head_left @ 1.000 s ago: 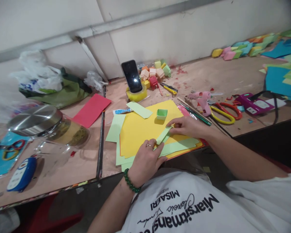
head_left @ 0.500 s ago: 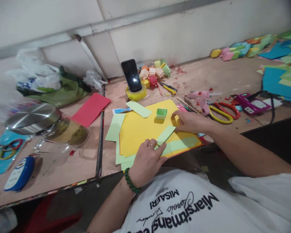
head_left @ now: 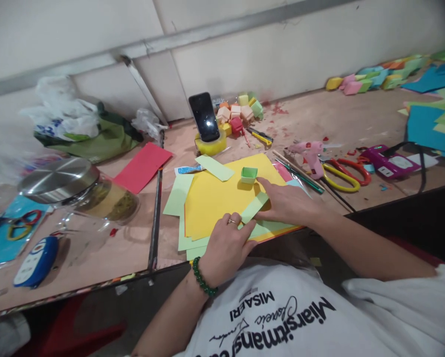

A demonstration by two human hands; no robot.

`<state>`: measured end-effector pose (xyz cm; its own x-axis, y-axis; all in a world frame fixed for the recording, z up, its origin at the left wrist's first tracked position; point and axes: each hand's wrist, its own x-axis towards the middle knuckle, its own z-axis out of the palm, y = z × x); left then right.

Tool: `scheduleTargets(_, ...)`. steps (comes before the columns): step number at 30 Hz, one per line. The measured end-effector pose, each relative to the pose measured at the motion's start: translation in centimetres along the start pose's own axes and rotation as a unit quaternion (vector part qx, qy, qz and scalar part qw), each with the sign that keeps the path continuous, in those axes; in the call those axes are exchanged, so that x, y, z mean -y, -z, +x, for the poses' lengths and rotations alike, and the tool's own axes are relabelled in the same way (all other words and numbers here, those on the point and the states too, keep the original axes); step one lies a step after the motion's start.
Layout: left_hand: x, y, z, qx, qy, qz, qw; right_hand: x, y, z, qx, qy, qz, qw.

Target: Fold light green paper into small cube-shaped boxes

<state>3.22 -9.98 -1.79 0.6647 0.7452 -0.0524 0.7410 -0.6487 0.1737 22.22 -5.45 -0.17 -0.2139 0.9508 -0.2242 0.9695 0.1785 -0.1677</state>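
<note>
A light green paper strip (head_left: 254, 207) lies on a yellow sheet (head_left: 215, 196) near the table's front edge. My left hand (head_left: 226, 245), with a ring and a green bead bracelet, presses the strip's near end flat. The strip's far end lies under my right hand (head_left: 287, 202), whose fingers are spread on it. A small folded green paper box (head_left: 248, 174) sits on the yellow sheet just beyond my right hand.
More light green paper (head_left: 178, 193) lies beside the yellow sheet. Behind are a phone (head_left: 204, 117) on a tape roll, small paper boxes (head_left: 239, 111), a pink glue gun (head_left: 309, 156) and scissors (head_left: 343, 171). A metal-lidded glass jar (head_left: 77, 191) and red paper (head_left: 142, 166) lie left.
My right hand moved from the yellow sheet's far edge back onto the strip's far end, pressing it down. My left hand stayed on the near end.
</note>
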Motion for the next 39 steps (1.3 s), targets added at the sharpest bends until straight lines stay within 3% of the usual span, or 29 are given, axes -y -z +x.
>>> scheduleTargets(5,0.1,-0.2,0.0,-0.011,-0.001,0.000,1.000,-1.9,0.4,0.9,0.015,0.000,-0.006,1.000)
scheduleTargets(12,0.0,-0.3,-0.1,-0.012,-0.006,0.010,1.000,-4.8,0.4,1.6,-0.005,-0.058,-0.014,0.998)
scheduleTargets(15,0.1,-0.4,-0.3,-0.016,-0.010,0.005,1.000,-4.6,0.1,1.1,-0.032,-0.047,0.004,0.998)
scheduleTargets(18,0.1,-0.4,-0.4,-0.021,-0.011,-0.001,1.000,-3.9,-0.7,0.8,-0.087,0.010,0.001,0.996)
scheduleTargets(22,0.0,-0.2,-0.6,-0.009,-0.008,-0.008,1.000,-3.6,-1.6,0.5,-0.080,0.084,-0.004,0.993)
scheduleTargets(25,0.0,0.0,-0.9,-0.016,-0.005,-0.048,0.999,-3.5,-1.2,0.1,-0.070,0.074,-0.036,0.994)
scheduleTargets(29,0.0,0.1,-1.1,-0.024,-0.004,-0.057,0.998,-1.7,-0.3,-0.6,-0.118,0.054,-0.031,0.991)
scheduleTargets(35,0.0,0.1,-0.9,-0.020,-0.004,-0.040,0.999,2.2,-0.5,1.2,0.008,0.067,0.057,0.996)
scheduleTargets(39,0.2,-0.1,-1.0,-0.016,-0.003,-0.041,0.999,1.6,-0.4,3.1,0.031,0.053,0.079,0.995)
